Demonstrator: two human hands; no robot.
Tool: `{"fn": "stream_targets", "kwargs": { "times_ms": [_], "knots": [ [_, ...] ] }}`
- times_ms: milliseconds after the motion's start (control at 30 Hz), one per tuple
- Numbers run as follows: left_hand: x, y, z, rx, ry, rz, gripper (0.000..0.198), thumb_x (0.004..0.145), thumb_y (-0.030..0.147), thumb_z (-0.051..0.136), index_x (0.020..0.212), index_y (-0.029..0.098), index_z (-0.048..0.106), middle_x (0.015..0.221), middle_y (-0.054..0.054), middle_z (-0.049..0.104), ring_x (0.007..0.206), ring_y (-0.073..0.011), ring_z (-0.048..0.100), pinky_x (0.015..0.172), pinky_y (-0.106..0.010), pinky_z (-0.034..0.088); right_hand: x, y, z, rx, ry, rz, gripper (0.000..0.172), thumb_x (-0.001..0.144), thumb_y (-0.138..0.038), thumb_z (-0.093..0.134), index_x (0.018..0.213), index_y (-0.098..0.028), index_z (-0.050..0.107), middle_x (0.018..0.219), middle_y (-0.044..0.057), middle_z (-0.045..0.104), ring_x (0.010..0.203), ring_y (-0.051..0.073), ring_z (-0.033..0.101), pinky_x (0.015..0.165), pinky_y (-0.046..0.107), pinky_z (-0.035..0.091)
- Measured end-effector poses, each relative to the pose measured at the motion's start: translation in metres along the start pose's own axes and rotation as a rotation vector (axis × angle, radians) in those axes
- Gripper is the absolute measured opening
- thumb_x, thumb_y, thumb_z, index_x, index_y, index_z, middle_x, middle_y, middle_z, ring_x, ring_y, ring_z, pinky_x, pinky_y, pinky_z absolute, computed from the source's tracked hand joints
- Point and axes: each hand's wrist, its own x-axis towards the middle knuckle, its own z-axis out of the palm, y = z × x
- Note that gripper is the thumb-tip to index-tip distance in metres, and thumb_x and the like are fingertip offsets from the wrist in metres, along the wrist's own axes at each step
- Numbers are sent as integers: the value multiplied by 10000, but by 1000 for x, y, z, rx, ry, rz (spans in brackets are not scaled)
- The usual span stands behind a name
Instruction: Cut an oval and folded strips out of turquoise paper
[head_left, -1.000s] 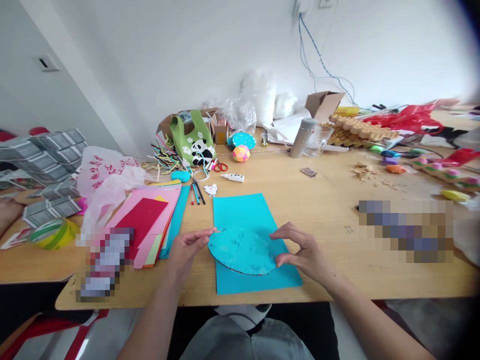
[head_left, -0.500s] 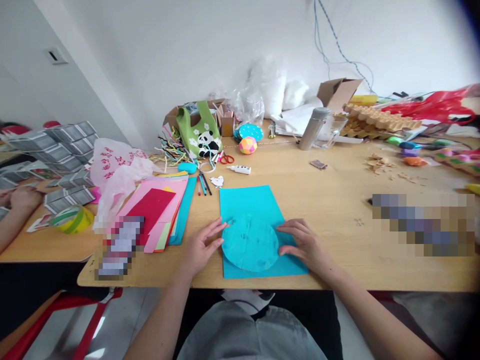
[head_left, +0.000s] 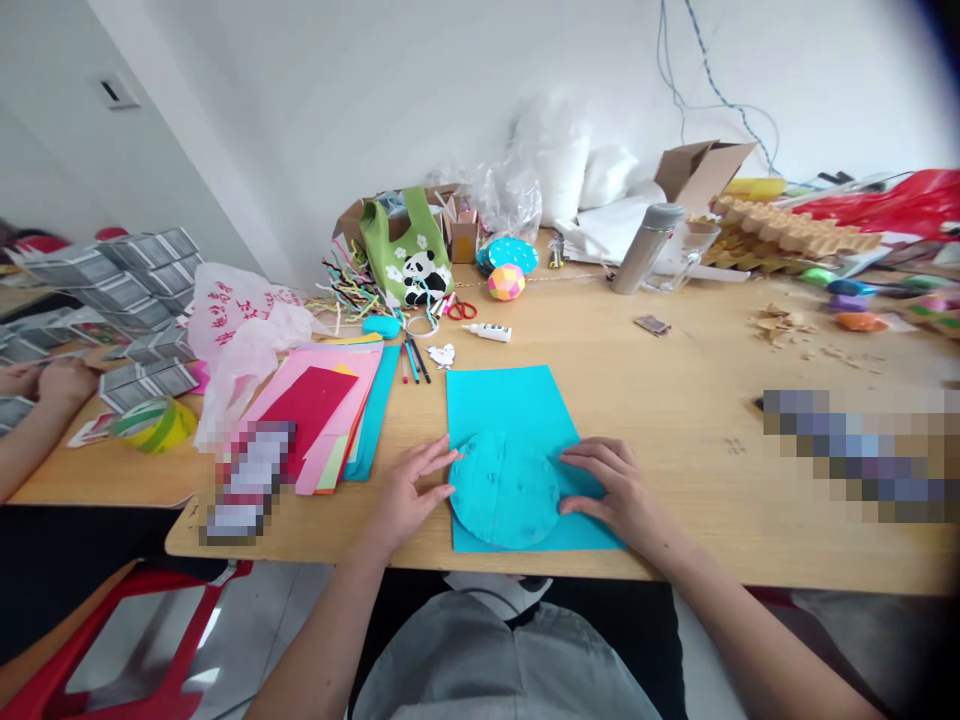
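A blue paper disc (head_left: 504, 488) lies flat on a blue paper sheet (head_left: 510, 404) near the front edge of the wooden table (head_left: 675, 400). My left hand (head_left: 411, 492) rests open at the disc's left rim, fingers stretched out and touching it. My right hand (head_left: 611, 488) lies open at the disc's right rim, fingers flat on the paper. Neither hand grips anything.
A stack of coloured paper (head_left: 322, 420) lies to the left, with pens (head_left: 412, 360), a glue bottle (head_left: 487, 331), scissors (head_left: 460, 310) and a panda bag (head_left: 407, 262) behind. A metal flask (head_left: 645, 247) stands further back. Another person's hands (head_left: 52, 385) work at the far left beside tape (head_left: 154, 423).
The disc, held slightly raised a second ago, now lies flat on the sheet. Both hands have flattened at its rims.
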Motion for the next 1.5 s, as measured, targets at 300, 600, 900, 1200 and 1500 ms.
{"fn": "stream_targets", "kwargs": {
  "times_ms": [300,600,900,1200,1500],
  "knots": [
    [0,-3,1,52,-24,30,609,805,220,691,1376,277,489,1214,-50,678,1292,-241,491,1134,-484,262,-2,2,-1,22,-7,11,553,770,-610,643,1207,-271,634,1155,113,633,1120,324,510,941,518,457],
    [0,0,2,28,-38,0,644,776,173,709,1371,289,494,1222,-52,675,1299,-243,491,1130,-476,290,-5,4,0,36,-5,27,563,761,-627,635,1196,-270,628,1154,110,628,1129,327,505,956,520,440],
    [0,-5,2,91,-54,42,660,799,181,699,1403,275,447,1233,-51,669,1305,-229,475,1120,-477,300,-5,5,0,15,-9,5,580,781,-622,610,1210,-232,616,1143,121,632,1120,324,500,937,507,456],
    [0,-10,3,126,-48,68,672,800,186,700,1409,274,432,1220,-40,677,1288,-225,485,1123,-493,297,-6,7,1,2,-13,8,572,784,-611,608,1211,-231,599,1138,112,628,1124,322,498,944,514,451],
    [0,-10,4,131,-54,57,695,792,170,703,1418,275,420,1228,-42,672,1301,-226,469,1124,-508,297,-7,8,2,2,-14,9,561,790,-593,621,1230,-247,584,1138,103,625,1119,317,495,936,513,455]
  ]
}}
